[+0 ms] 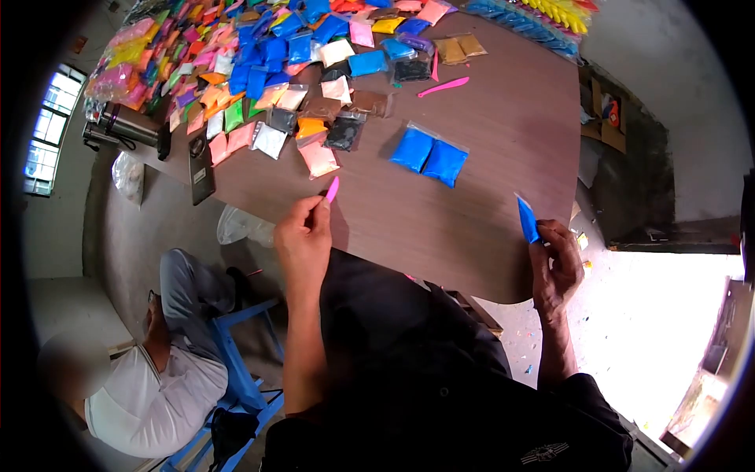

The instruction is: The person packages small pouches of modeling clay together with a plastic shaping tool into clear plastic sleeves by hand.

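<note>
My left hand [305, 236] is closed in a pinch on a small pink plastic tool [333, 189], over the near edge of the brown table [503, 118]. At the table's right edge, my right hand [557, 263] grips a blue packet [527, 219], held up on its side. Two more blue packets [429, 155] lie side by side on the table between my hands. A pink packet [318, 159] lies just beyond my left hand. Farther back is a pink plastic knife [443, 86].
Many coloured packets [271, 55] are heaped at the back left. A phone [201, 169] and a dark flask [135, 128] sit at the left edge. Blue and yellow packs [527, 23] lie at the back right. A person [157, 393] sits on a blue chair [236, 362] at lower left.
</note>
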`<state>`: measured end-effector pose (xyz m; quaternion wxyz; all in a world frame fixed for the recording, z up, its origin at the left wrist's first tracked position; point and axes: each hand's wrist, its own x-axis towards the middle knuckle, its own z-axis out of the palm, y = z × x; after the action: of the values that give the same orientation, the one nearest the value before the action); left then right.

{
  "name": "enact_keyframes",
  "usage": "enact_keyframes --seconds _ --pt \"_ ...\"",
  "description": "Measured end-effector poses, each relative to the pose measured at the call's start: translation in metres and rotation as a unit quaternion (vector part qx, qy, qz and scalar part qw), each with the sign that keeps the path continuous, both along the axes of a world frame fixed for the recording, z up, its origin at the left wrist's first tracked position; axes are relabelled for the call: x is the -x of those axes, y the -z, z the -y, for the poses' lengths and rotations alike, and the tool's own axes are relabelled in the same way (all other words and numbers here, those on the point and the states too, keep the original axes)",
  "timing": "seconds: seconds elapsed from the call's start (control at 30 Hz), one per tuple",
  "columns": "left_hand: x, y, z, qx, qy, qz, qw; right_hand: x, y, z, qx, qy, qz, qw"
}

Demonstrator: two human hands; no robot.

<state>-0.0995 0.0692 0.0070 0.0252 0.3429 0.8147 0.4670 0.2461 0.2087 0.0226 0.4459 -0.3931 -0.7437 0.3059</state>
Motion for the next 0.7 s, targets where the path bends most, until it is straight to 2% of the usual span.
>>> enact_keyframes --seconds 0.1,0.17,0.23,0.27,0.3,0.33,0.43,0.53,0.6,0.67,0.7 --pt "-0.012 -0.001 -0.009 0.036 0.047 -0.013 0.998 -0.002 0.003 -0.001 0.003 0.003 0.007 1.0" --pt "-0.03 0.0 -0.019 0.039 0.139 -0.073 0.987 -0.005 0.005 -0.004 0.001 0.003 0.006 1.0" --pt "-0.077 -0.024 -0.029 0.067 0.236 0.004 0.97 -0.01 0.005 -0.007 0.008 0.012 0.0 1.0" --pt "-0.119 -0.015 -0.036 0.09 0.399 -0.1 0.907 -0.009 0.004 -0.008 0.009 0.02 -0.012 1.0" --pt "-0.148 0.004 -0.028 0.062 0.467 -0.049 0.88 -0.009 0.002 -0.01 0.012 0.029 -0.024 0.999" --pt "-0.169 -0.003 -0.025 0.05 0.514 0.002 0.856 -0.012 0.001 -0.011 0.015 0.034 -0.022 0.999" --pt "-0.177 -0.009 -0.025 0.016 0.494 0.065 0.867 -0.018 -0.001 -0.014 -0.023 0.044 0.01 0.999" --pt "-0.13 -0.027 -0.015 0.031 0.322 0.126 0.938 -0.02 0.005 -0.012 -0.02 0.043 -0.005 0.999" --pt "-0.095 -0.029 -0.005 0.02 0.251 0.14 0.958 -0.017 0.006 -0.011 -0.012 0.044 -0.023 0.999" --pt "-0.061 -0.023 0.014 0.022 0.156 0.122 0.98 -0.013 0.004 -0.009 0.01 0.019 -0.018 1.0" --pt "-0.043 -0.012 0.021 -0.018 0.118 0.078 0.99 -0.012 0.002 -0.009 0.011 0.022 -0.019 1.0"
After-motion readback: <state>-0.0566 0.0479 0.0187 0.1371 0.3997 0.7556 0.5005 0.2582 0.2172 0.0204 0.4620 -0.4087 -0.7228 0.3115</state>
